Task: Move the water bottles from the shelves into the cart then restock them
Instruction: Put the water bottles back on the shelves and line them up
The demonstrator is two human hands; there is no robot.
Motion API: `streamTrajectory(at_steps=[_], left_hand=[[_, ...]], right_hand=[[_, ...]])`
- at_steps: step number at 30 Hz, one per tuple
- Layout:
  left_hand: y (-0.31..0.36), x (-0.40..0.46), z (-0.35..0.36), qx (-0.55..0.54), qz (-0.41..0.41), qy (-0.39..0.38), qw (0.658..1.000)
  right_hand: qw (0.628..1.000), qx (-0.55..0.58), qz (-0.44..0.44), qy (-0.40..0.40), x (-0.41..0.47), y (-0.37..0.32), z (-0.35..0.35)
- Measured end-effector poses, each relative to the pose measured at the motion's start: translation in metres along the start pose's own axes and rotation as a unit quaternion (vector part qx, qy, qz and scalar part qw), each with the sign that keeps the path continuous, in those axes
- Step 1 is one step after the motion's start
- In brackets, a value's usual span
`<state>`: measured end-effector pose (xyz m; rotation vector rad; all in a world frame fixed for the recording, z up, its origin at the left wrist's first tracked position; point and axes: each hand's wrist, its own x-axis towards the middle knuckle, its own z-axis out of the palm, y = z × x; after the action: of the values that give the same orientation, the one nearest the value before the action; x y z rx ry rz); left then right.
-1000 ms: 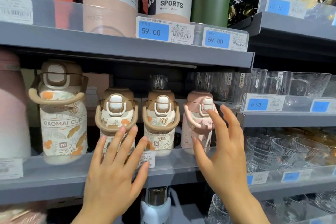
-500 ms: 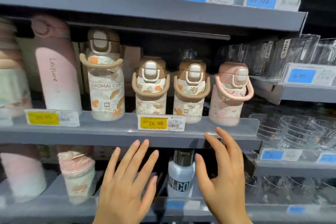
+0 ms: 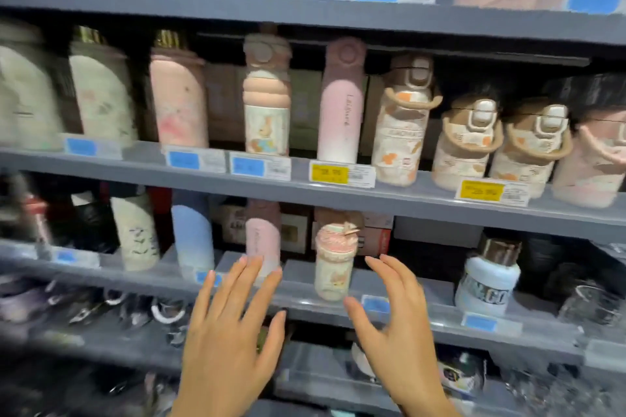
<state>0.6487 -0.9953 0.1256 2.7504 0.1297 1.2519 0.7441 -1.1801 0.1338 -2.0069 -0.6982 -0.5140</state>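
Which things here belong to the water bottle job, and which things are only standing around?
Belong to the job:
- small pink-capped bottle, between the two open hands
- pink bottle behind the left hand
- right hand
- blue bottle
- white bottle

Only standing around:
- yellow price tag
- glassware at the right
- shelf

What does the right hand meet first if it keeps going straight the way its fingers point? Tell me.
Most likely the small pink-lidded bottle: the right hand hangs open just right of it, fingers angled up and left toward its body. Depth is unclear, so the shelf edge could come first.
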Motion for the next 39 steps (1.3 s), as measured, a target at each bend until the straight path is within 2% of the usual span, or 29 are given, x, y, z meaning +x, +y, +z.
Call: streamTrajectory(at_steps=[5,14,21,30,35,39], left_hand=[[-0.079,-0.039,-0.076,0.041,-0.076,-0.043,0.995],[-0.205,-0.071,-0.141,0.107,-0.176,0.011,0.978],[-0.312,-0.057,-0.127,0.149,-0.209,0.005,0.967],[-0.449,-0.050,-0.105,0.126,-0.279,-0.022,0.952],[-0.525,-0.044,-0.075,0.101,-0.255,-0.059,0.960],[-0.588,-0.040,-0.037,0.056,-0.194,-0.093,0.975]], right_hand=[[0.993,0.042,-0.023,-0.107,-0.014,-0.094,0.088],[0.966,0.079,-0.114,-0.219,0.001,-0.201,0.229],[0.955,0.124,-0.133,-0.235,0.041,-0.231,0.341],[0.935,0.160,-0.115,-0.294,0.081,-0.268,0.478],[0.958,0.162,-0.109,-0.209,0.091,-0.279,0.531],[0.972,0.121,-0.068,-0.191,0.100,-0.290,0.563]])
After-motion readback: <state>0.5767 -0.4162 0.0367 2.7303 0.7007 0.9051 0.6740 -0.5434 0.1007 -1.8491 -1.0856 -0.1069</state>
